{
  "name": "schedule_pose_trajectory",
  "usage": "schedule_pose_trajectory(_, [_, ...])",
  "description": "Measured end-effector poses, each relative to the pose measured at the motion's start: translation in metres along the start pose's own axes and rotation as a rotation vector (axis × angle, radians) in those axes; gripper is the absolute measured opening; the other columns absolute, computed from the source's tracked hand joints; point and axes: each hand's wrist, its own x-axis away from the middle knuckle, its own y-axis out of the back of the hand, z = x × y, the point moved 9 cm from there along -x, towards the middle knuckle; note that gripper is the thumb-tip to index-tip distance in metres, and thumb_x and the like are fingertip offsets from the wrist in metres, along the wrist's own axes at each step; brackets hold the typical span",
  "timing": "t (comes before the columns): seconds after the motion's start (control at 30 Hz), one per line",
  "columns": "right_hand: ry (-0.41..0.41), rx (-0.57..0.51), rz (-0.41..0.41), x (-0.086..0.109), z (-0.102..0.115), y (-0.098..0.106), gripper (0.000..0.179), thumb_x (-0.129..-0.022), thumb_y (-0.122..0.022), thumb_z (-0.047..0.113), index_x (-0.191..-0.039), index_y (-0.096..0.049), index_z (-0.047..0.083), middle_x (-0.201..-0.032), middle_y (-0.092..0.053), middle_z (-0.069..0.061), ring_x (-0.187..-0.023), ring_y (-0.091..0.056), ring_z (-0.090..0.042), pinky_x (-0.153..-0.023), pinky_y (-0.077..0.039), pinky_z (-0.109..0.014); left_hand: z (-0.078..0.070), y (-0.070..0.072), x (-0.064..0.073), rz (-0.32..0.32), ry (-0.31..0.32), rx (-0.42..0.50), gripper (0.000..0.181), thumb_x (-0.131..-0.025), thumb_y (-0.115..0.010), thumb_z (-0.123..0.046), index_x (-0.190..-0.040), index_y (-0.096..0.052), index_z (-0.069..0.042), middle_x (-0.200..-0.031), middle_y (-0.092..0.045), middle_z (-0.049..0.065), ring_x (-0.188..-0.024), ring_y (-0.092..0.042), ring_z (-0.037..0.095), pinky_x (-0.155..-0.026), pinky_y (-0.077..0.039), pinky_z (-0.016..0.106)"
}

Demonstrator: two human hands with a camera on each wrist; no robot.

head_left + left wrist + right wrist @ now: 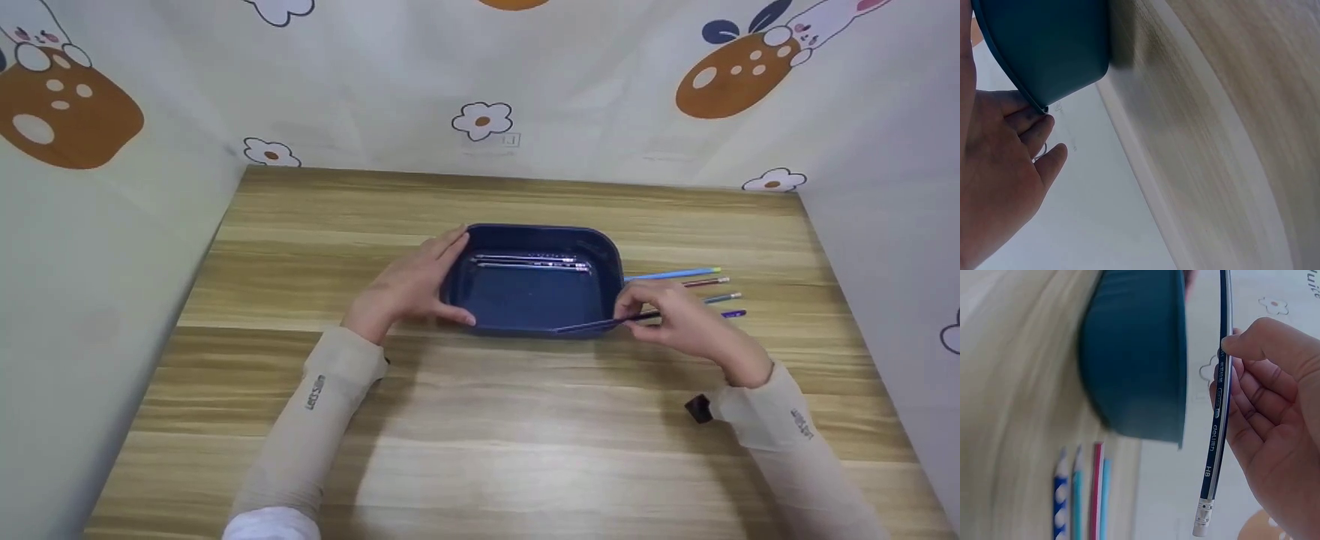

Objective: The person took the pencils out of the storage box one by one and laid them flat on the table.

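Observation:
A dark blue plastic bin (529,304) sits upright on the table. My left hand (412,285) holds its left end, the thumb at the near corner and the fingers along the rim at the far one. My right hand (671,315) pinches a dark blue and silver striped HB pencil (1219,399) between thumb and fingers. This pencil has a white eraser, and its other end reaches over the bin's near right corner. Inside the bin, two striped pencils (531,265) lie side by side near the far wall.
Right of the bin lie a light blue pencil (675,274), a red pencil (1097,489), a teal pencil (1077,495) and a blue pencil with white dots (1060,500). Printed cloth (375,97) walls the wood-grain table (480,450) at the back and sides.

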Motion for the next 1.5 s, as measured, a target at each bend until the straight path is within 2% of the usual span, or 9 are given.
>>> schedule_pose_trajectory(0.27, [-0.032,-0.002,-0.014,0.027,-0.017,-0.002,0.025,-0.072,-0.069,-0.005,-0.086,-0.064,0.016,-0.087,-0.064,0.01,-0.08,-0.06,-0.004,-0.071,-0.054,-0.02,0.0,-0.001,0.0,0.007,-0.005,-0.013,0.13,-0.058,-0.06,-0.083,-0.152,-0.007,-0.009,-0.159,-0.004,0.007,-0.146,-0.009,0.024,-0.119,-0.016,0.04])
schedule_pose_trajectory(0.57, [-0.183,0.042,0.02,0.06,-0.044,-0.005,0.026,-0.074,-0.07,-0.003,-0.087,-0.064,0.018,-0.086,-0.062,0.012,-0.078,-0.057,-0.003,-0.069,-0.055,-0.03,0.001,0.0,0.0,0.014,0.014,0.0,0.13,-0.058,-0.061,-0.082,-0.153,-0.006,-0.012,-0.16,-0.002,0.003,-0.146,-0.007,0.022,-0.119,-0.015,0.04])
schedule_pose_trajectory(0.97, [-0.316,0.077,0.06,0.091,-0.08,-0.007,0.021,-0.076,-0.07,-0.003,-0.087,-0.063,0.013,-0.088,-0.063,0.004,-0.081,-0.058,-0.008,-0.071,-0.055,-0.026,0.0,-0.001,0.0,0.013,0.007,-0.006,0.129,-0.059,-0.061,-0.081,-0.153,-0.006,-0.012,-0.16,-0.002,0.004,-0.146,-0.008,0.023,-0.119,-0.016,0.04])
schedule_pose_trajectory(1.2, [-0.331,0.125,0.054,0.1,-0.095,-0.006,0.022,-0.074,-0.07,-0.005,-0.084,-0.064,0.013,-0.084,-0.063,0.004,-0.077,-0.057,-0.008,-0.068,-0.054,-0.025,0.0,-0.002,-0.002,0.007,-0.009,0.004,0.128,-0.06,-0.066,-0.076,-0.152,-0.007,-0.01,-0.16,-0.003,0.005,-0.146,-0.008,0.024,-0.119,-0.016,0.04])
schedule_pose_trajectory(1.5, [-0.365,0.193,0.085,0.098,-0.104,-0.003,0.017,-0.077,-0.067,-0.002,-0.084,-0.064,0.013,-0.085,-0.063,0.003,-0.077,-0.055,-0.011,-0.067,-0.051,-0.03,-0.001,-0.001,-0.001,0.006,-0.008,-0.002,0.127,-0.062,-0.067,-0.075,-0.152,-0.006,-0.01,-0.159,-0.002,0.005,-0.146,-0.008,0.023,-0.119,-0.015,0.039])
